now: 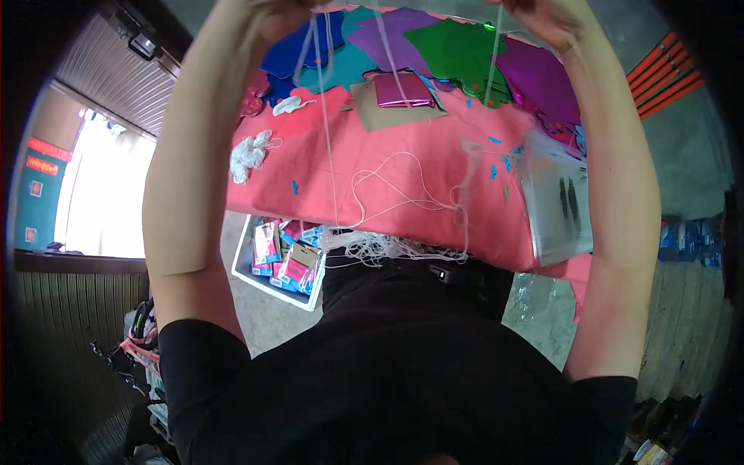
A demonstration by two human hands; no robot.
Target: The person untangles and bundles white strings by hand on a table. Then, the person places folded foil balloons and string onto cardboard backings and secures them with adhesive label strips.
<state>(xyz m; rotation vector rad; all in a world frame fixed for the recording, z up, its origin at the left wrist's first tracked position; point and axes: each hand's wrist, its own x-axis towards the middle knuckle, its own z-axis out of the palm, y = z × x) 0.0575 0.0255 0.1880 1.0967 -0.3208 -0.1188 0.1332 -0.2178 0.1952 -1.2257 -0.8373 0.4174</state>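
Observation:
Both my hands are raised at the top edge, with the fingers largely cut off by the frame. My left hand (280, 15) appears closed on white string (322, 101), which hangs down over the table. At the upper right, my right hand (549, 22) seems to pinch another hanging length of the string. Below, string lies in loose loops on the pink cloth (294, 167), and a tangled pile of white string (387, 246) rests at the table's near edge against my lap. Under the raised strands sits a shiny magenta foil packet (399, 91) on brown card (372, 112).
Blue, teal, purple and green foil pieces (453, 50) spread across the far side. A string bundle (248, 156) lies left; clear plastic bags (550, 209) lie right. A white box (270, 291) of packaged items stands below left. Orange bars (666, 70) are at upper right.

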